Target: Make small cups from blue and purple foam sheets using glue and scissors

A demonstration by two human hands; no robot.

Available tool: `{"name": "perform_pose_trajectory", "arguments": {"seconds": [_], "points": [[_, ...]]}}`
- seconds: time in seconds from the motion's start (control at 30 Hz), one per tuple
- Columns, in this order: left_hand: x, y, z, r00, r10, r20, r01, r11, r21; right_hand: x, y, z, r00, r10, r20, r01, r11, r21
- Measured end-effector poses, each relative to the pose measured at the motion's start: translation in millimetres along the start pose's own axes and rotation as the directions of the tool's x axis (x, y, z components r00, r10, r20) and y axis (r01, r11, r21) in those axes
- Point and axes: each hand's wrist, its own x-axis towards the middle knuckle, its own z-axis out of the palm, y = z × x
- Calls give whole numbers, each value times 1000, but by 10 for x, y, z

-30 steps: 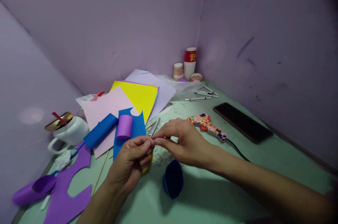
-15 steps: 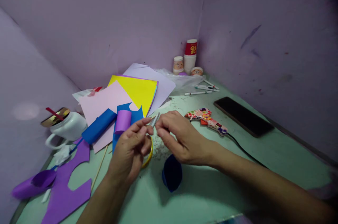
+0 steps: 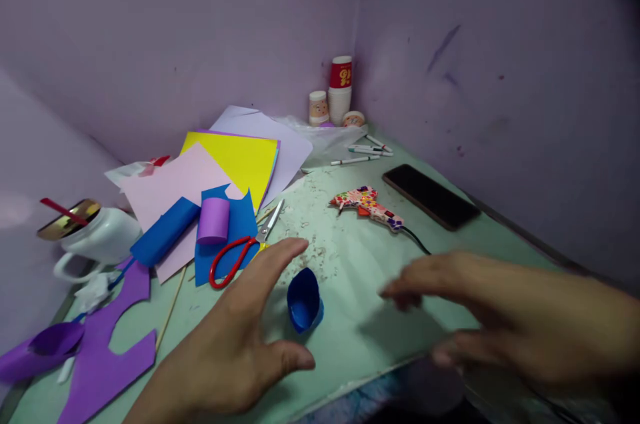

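Observation:
My left hand (image 3: 245, 337) is open, thumb and fingers spread either side of a dark blue cup-shaped piece (image 3: 303, 301), with no contact that I can make out. My right hand (image 3: 480, 311), a little blurred, hovers over the table's front right with fingers apart and nothing in them. Scissors (image 3: 239, 256) with one red and one yellow handle lie beyond my left hand, blades pointing away. A flower-patterned glue gun (image 3: 370, 204) rests farther back, its black cord running toward my right arm.
Blue rolled foam (image 3: 165, 231), a purple roll (image 3: 214, 221) and coloured sheets (image 3: 235, 157) cover the left. Beside them are a white mug (image 3: 107, 234), cut purple foam (image 3: 110, 351) and a thin stick (image 3: 171, 307). A phone (image 3: 430, 196), markers (image 3: 367, 151) and paper cups (image 3: 340, 91) stand or lie farther back.
My hands have come apart and opened; the right moved right and toward me. The left has lowered to the blue cup-shaped piece. The scissors now lie in plain sight. The view has shifted right.

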Motion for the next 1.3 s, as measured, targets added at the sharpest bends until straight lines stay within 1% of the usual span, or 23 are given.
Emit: {"name": "perform_pose_trajectory", "arguments": {"seconds": [0.03, 0.07, 0.1, 0.13, 0.17, 0.23, 0.3, 0.33, 0.37, 0.43, 0.5, 0.53, 0.63, 0.67, 0.77, 0.83, 0.93, 1.0, 1.1, 1.17, 1.3], "points": [[-31, -13, -9, 999, 18, 51, -20, 999, 42, 432, -244, -120, 995, 3, 102, -7, 999, 40], [-54, -50, -25, 995, 20, 96, -27, 997, 69, 782, -460, -187, 993, 27, 113, -36, 997, 75], [-71, -107, -46, 991, 10, 136, -22, 996, 89, 1029, -635, -191, 993, 56, 102, -68, 991, 116], [-82, -177, -71, 985, -17, 173, -2, 994, 108, 1175, -769, -133, 989, 88, 122, -107, 981, 162], [-87, -254, -94, 980, -41, 194, 16, 992, 126, 1238, -862, -26, 987, 95, 127, -121, 969, 214], [-88, -396, -120, 976, -86, 200, 53, 985, 166, 1215, -954, 263, 991, 61, 115, -92, 952, 291], [-76, -488, -100, 974, -100, 204, 65, 983, 172, 1150, -961, 536, 996, 57, 64, -75, 939, 335], [-65, -509, -70, 973, -94, 209, 60, 985, 164, 1137, -948, 639, 998, 54, 32, -62, 930, 363], [-49, -513, -28, 973, -80, 217, 48, 988, 149, 1142, -929, 712, 999, 50, -2, -45, 916, 398], [-5, -480, 77, 974, -34, 225, 7, 993, 120, 1196, -887, 774, 997, 41, -60, -9, 887, 461], [51, -419, 189, 975, 13, 222, -31, 997, 76, 1275, -841, 737, 996, 26, -88, 20, 873, 487], [78, -390, 239, 980, 21, 196, -32, 998, 50, 1313, -813, 691, 996, 6, -91, 39, 875, 482], [137, -341, 339, 995, -32, 97, 28, 999, 44, 1397, -686, 500, 993, -80, -90, 112, 894, 435], [147, -341, 356, 995, -62, 76, 58, 997, 56, 1413, -628, 437, 992, -85, -91, 116, 901, 417], [159, -373, 385, 989, -136, 57, 132, 989, 71, 1434, -425, 322, 998, -39, -58, 58, 923, 381], [162, -398, 406, 986, -155, 54, 152, 987, 60, 1437, -303, 319, 999, 12, -43, 6, 921, 389], [165, -421, 449, 988, -156, 19, 156, 987, 27, 1436, -193, 378, 992, 96, -80, -47, 878, 476], [166, -430, 477, 987, -158, -13, 158, 987, -2, 1436, -169, 417, 987, 137, -86, -72, 847, 526], [164, -440, 512, 985, -159, -61, 157, 987, -33, 1429, -171, 436, 981, 187, -45, -137, 845, 516], [161, -442, 533, 986, -147, -78, 143, 989, -44, 1419, -179, 431, 978, 204, -38, -160, 856, 491], [165, -437, 569, 990, -99, -96, 94, 994, -58, 1393, -198, 424, 982, 170, -84, -115, 885, 451]]}}
